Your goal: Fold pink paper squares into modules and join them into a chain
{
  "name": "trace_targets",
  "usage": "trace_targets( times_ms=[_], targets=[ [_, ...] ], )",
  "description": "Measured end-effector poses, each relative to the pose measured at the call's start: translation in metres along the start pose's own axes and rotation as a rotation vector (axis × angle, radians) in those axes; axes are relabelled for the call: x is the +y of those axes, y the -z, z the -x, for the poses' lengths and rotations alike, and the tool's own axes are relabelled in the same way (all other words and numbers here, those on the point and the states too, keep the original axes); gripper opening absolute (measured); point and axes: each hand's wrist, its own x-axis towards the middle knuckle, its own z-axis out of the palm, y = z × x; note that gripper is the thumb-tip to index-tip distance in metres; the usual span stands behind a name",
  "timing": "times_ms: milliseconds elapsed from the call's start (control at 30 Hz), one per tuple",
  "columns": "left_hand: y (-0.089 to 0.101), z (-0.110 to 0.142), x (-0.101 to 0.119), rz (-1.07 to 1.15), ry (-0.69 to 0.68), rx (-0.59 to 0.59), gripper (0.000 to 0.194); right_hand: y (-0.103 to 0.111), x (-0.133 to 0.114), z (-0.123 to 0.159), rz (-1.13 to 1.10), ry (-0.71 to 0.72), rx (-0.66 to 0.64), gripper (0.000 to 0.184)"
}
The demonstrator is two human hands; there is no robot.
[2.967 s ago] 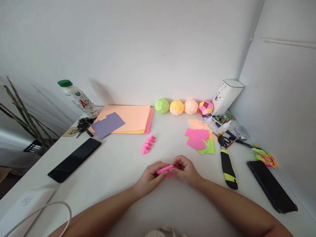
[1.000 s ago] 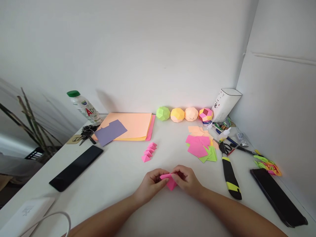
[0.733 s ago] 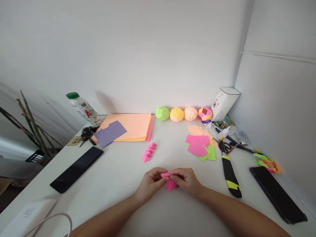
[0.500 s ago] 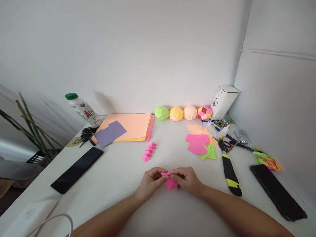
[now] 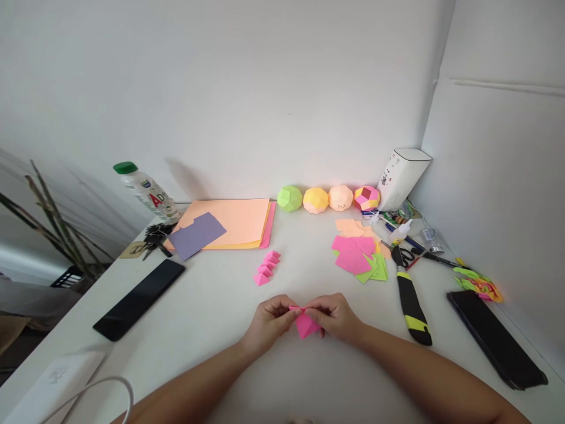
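Observation:
A folded piece of pink paper is pinched between my two hands low in the middle of the head view. My left hand grips its upper left edge between thumb and fingers. On the right side my right hand holds it the same way, with fingertips behind the paper. The piece hangs with a pointed lower corner facing me. Just beyond my hands stands a row of small folded pink paper shapes. Pink, green and peach paper pieces lie in a loose pile to the right.
Several faceted paper balls line the wall. Coloured sheets with a purple piece lie at back left, near a bottle and keys. A phone lies left; a utility knife and black case right.
The pink paper, first held flat and narrow, now shows a broad face with a point downward. Both hands stay on it, their grip slightly shifted. The camera view has moved a little.

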Motion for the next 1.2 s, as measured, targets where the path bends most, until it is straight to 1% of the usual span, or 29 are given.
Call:
trace_targets(
  times_ms=[200, 400, 600, 700, 767, 867, 1000, 1100, 1200],
  targets=[
    [-0.0005, 0.0006, 0.0023, -0.006, 0.003, 0.024, 0.028, -0.0001, -0.0042, 0.0002, -0.045, -0.023, 0.001, 0.025],
    [0.0013, 0.002, 0.0037, 0.015, -0.023, 0.026, 0.024, 0.0003, -0.0069, 0.0007, -0.074, -0.029, 0.007, 0.024],
    [0.0038, 0.0013, -0.0009, 0.106, -0.05, 0.067, 0.018, 0.0012, -0.0053, -0.0001, -0.08, -0.063, 0.014, 0.023],
    [0.0036, 0.0012, -0.0008, 0.138, -0.075, 0.053, 0.017, 0.0018, -0.0031, -0.0004, -0.087, -0.082, 0.016, 0.023],
    [0.0021, 0.0021, 0.0011, 0.093, -0.084, 0.015, 0.015, 0.0018, -0.0018, -0.0004, -0.074, -0.084, 0.004, 0.024],
    [-0.0013, 0.004, 0.0051, -0.065, -0.117, -0.038, 0.014, 0.0009, -0.0015, -0.0005, -0.035, -0.062, -0.019, 0.024],
    [-0.0053, 0.0053, 0.008, -0.215, -0.141, -0.038, 0.014, -0.0009, -0.0039, -0.0006, 0.0, -0.041, -0.036, 0.022],
    [-0.0055, 0.0057, 0.0071, -0.234, -0.148, -0.029, 0.011, -0.0018, -0.0047, -0.0008, 0.009, -0.03, -0.033, 0.022],
    [-0.0026, 0.0057, 0.0047, -0.166, -0.144, 0.004, 0.012, -0.001, -0.0046, -0.001, -0.006, -0.046, -0.028, 0.023]
  ],
)
